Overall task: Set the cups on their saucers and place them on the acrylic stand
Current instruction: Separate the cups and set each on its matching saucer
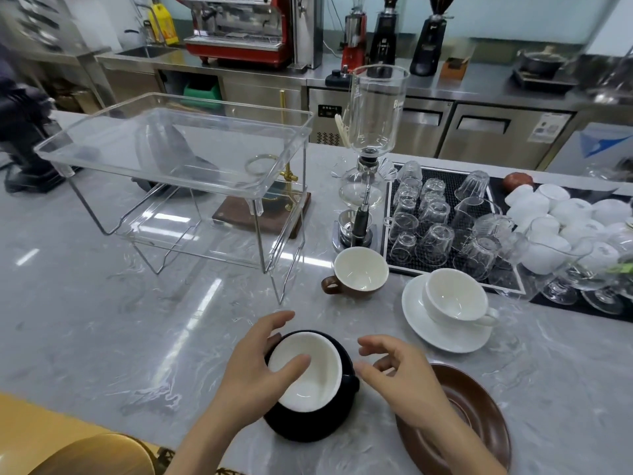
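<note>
I've got the black cup point(306, 371) under my left hand point(255, 368), fingers point(274, 325) curled on its rim, on its saucer point(308, 425). Right hand point(399, 371) fingers apart nr the handle. Centre it, then lift w/ both to the stand point(164, 156).

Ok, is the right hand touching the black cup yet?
Apart. In the head view the right hand hovers just right of the black cup, with a strip of countertop showing between its fingertips and the cup's handle. Only the left hand grips the cup.
</note>
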A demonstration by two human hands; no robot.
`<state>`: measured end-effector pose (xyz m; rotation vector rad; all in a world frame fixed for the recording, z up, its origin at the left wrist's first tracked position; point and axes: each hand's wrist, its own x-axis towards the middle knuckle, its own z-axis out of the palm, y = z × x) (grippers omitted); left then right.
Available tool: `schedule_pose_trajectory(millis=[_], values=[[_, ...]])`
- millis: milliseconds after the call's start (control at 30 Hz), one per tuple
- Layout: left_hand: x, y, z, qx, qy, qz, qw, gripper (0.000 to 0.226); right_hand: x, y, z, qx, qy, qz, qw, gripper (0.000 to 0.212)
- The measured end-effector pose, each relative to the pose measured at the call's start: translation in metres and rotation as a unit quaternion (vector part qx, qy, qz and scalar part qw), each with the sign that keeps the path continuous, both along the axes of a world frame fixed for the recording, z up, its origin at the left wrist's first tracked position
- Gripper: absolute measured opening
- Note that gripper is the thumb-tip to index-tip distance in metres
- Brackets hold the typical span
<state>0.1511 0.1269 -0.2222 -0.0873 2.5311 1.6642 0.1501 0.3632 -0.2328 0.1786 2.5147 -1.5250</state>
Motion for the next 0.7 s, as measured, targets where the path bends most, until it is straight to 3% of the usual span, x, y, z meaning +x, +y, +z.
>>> schedule_pose_trajectory(millis=[433,700], values=[[-0.056,0.022,0.004,0.007,0.072,-0.014,0.997,0.036,-0.038,0.013,0.014,-0.003,0.036,-0.051,0.998,0.040],[-0.089,0.033,-0.004,0.003,0.063,-0.020,0.998,0.035,-0.068,0.016,0.015,-0.024,0.060,-0.070,0.995,0.044]])
